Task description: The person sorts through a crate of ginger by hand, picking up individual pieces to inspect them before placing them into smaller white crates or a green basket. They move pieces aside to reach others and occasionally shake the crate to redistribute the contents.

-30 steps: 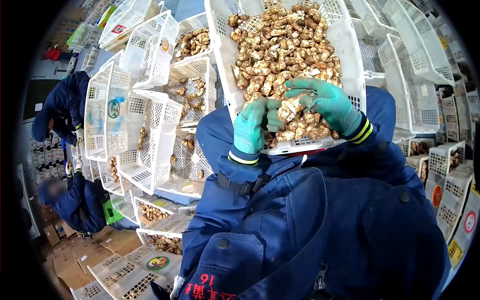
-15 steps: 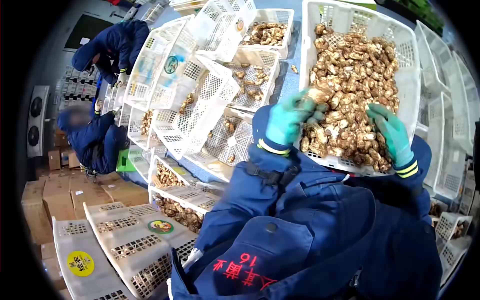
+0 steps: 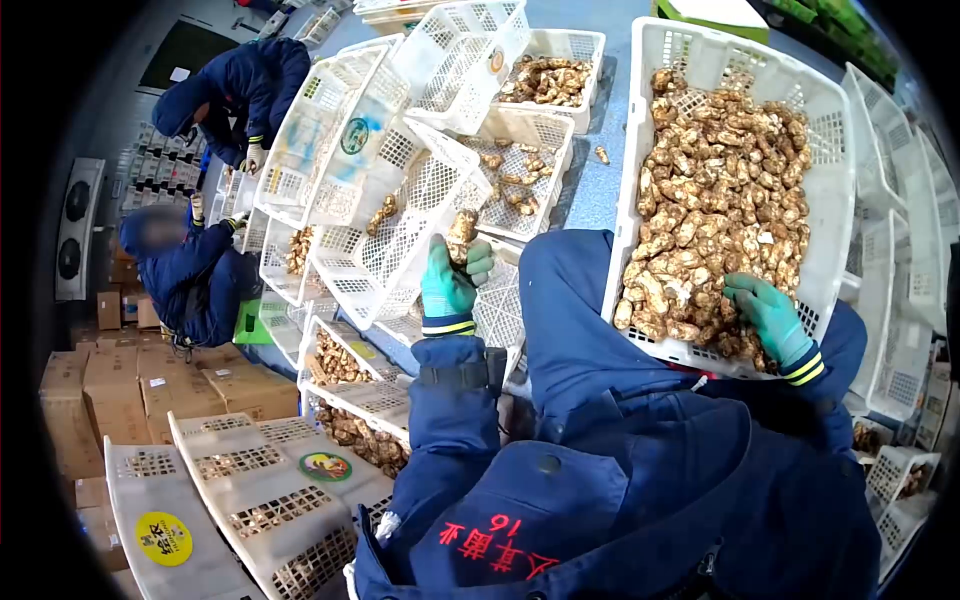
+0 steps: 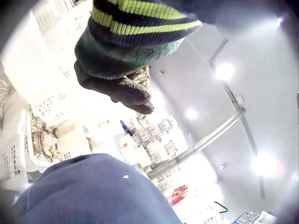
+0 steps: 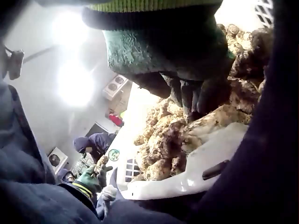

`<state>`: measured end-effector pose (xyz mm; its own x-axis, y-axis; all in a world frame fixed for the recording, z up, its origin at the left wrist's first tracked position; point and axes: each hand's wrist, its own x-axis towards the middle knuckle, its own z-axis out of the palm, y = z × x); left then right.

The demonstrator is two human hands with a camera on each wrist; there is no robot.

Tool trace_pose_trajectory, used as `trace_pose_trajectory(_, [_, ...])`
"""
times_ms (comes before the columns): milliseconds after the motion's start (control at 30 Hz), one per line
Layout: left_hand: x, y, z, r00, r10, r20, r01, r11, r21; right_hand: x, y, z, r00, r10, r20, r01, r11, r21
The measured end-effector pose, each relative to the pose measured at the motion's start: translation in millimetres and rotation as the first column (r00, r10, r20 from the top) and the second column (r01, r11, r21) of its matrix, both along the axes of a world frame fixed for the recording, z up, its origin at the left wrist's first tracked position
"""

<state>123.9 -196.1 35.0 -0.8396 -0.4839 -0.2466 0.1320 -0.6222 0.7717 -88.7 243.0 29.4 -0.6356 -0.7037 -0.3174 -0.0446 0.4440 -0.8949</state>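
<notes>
My left hand (image 3: pixel 450 285), in a green glove, holds a stubby brown-and-white mushroom (image 3: pixel 462 228) between thumb and fingers, over the white crates on the left. In the left wrist view a bit of that mushroom (image 4: pixel 141 77) shows past the gloved fingers (image 4: pixel 126 88). On my lap stands a large white crate (image 3: pixel 838 215), tilted and heaped with similar mushrooms (image 3: pixel 720 200). My right hand (image 3: pixel 770 318), gloved too, rests on the heap near the crate's front right corner. In the right wrist view its fingertips (image 5: pixel 192 109) touch the mushrooms.
Left of my knee lie white crates (image 3: pixel 380 265) holding a few mushrooms, and a fuller crate (image 3: pixel 550 70) stands behind. More crates (image 3: pixel 900 290) stack at right. Two people (image 3: pixel 235 95) work at far left, beyond cardboard boxes (image 3: pixel 120 395). Crates with labels (image 3: pixel 163 538) stand at front left.
My left hand has carried a mushroom left, out from the lap crate. My right hand has drawn apart from it to the heap's right side. The head view has swung left.
</notes>
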Motion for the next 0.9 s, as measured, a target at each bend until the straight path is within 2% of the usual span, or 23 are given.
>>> trace_pose_trajectory(67, [9.1,-20.3,-16.8,0.958,0.191,0.213,-0.165,0.977,-0.136,-0.9,1.0,-3.3,1.0,0.0,0.01,0.0,1.0,0.003])
trace_pose_trajectory(133, [9.6,-41.5,-28.5,0.97,0.217,0.108,-0.212,0.975,-0.06,-3.2,0.1,2.5,0.998,0.057,-0.029,-0.057,0.998,0.023])
trace_pose_trajectory(167, [11.5,-51.9,-32.5,0.974,0.207,0.097,-0.202,0.978,-0.051,-1.0,-3.6,6.4,0.995,-0.038,0.093,0.033,0.998,0.057])
trace_pose_trajectory(233, [11.7,-62.3,-26.8,0.977,0.204,0.066,-0.204,0.979,-0.002,-2.1,-4.0,2.6,0.993,-0.047,0.109,0.042,0.998,0.049])
trace_pose_trajectory(333, [9.5,-74.4,-41.6,0.968,0.209,0.142,-0.192,0.974,-0.122,0.5,-9.3,3.4,0.987,-0.092,0.132,0.086,0.995,0.05])
trace_pose_trajectory(367, [10.3,-72.5,-47.8,0.923,0.273,0.273,-0.21,0.948,-0.237,0.2,-10.7,4.9,0.987,-0.101,0.126,0.095,0.994,0.056])
trace_pose_trajectory(400, [0.6,-49.6,-23.4,0.863,0.347,0.368,-0.242,0.922,-0.301,-0.7,-11.5,5.8,0.987,-0.097,0.128,0.09,0.994,0.061])
trace_pose_trajectory(467, [8.1,-59.0,-33.2,0.855,0.272,0.442,-0.128,0.936,-0.329,-2.4,-12.0,6.9,0.987,-0.089,0.132,0.08,0.994,0.074])
trace_pose_trajectory(500, [6.7,-60.8,-31.3,0.849,0.282,0.447,-0.131,0.932,-0.338,-2.5,-11.9,6.5,0.985,-0.094,0.146,0.085,0.994,0.069])
trace_pose_trajectory(533, [7.0,-65.7,-31.6,0.895,0.274,0.352,-0.166,0.937,-0.308,-2.7,-11.7,6.0,0.982,-0.1,0.161,0.09,0.994,0.065])
trace_pose_trajectory(600, [3.4,-91.9,-17.0,0.962,0.117,0.247,-0.077,0.983,-0.165,-2.6,-11.6,4.9,0.976,-0.112,0.187,0.103,0.993,0.056])
trace_pose_trajectory(633, [-6.6,-86.0,7.4,0.92,0.232,0.317,-0.164,0.96,-0.226,-2.2,-11.1,2.8,0.97,-0.123,0.21,0.116,0.992,0.044])
trace_pose_trajectory(667, [-10.5,-90.4,19.2,0.904,0.275,0.327,-0.187,0.943,-0.274,-2.0,-10.6,-0.3,0.963,-0.134,0.233,0.13,0.991,0.03])
trace_pose_trajectory(767, [-16.4,-112.0,22.2,0.878,0.275,0.392,-0.143,0.932,-0.333,-2.1,-11.9,1.0,0.957,-0.14,0.255,0.138,0.99,0.024])
trace_pose_trajectory(867, [-15.0,-115.2,-5.4,0.899,0.079,0.431,-0.029,0.992,-0.121,-3.4,-11.8,1.5,0.962,-0.136,0.236,0.129,0.991,0.044])
trace_pose_trajectory(900, [-12.1,-100.8,-10.1,0.922,0.074,0.379,-0.038,0.994,-0.101,-4.1,-11.3,1.1,0.964,-0.136,0.228,0.127,0.991,0.053])
